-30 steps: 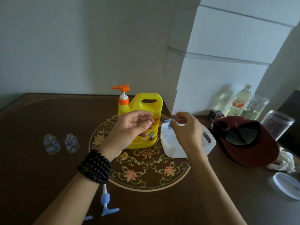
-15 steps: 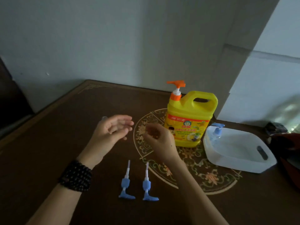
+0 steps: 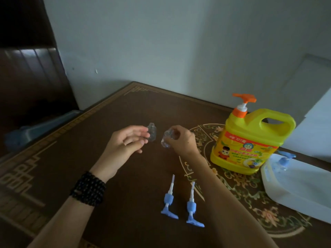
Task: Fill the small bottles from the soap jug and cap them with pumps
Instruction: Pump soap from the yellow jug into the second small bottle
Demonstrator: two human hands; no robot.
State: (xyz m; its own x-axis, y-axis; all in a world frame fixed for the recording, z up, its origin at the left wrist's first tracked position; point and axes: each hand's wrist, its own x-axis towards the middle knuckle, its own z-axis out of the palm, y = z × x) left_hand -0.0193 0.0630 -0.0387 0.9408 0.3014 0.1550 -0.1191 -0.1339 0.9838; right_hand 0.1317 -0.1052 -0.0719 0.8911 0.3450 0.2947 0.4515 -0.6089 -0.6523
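Head view: our right hand (image 3: 180,140) pinches tilted clear bottle (image 3: 167,139); left hand (image 3: 125,144), fingers relaxed, touches upright bottle (image 3: 152,134); two blue pumps (image 3: 180,203) lie nearer; soap jug (image 3: 250,142) stands right.

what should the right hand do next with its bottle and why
Probably carry the bottle over under the jug spout. The right hand grips it, tilted and uncapped, and it looks empty. The left hand is only reaching the other bottle, and both pumps lie unused on the table.
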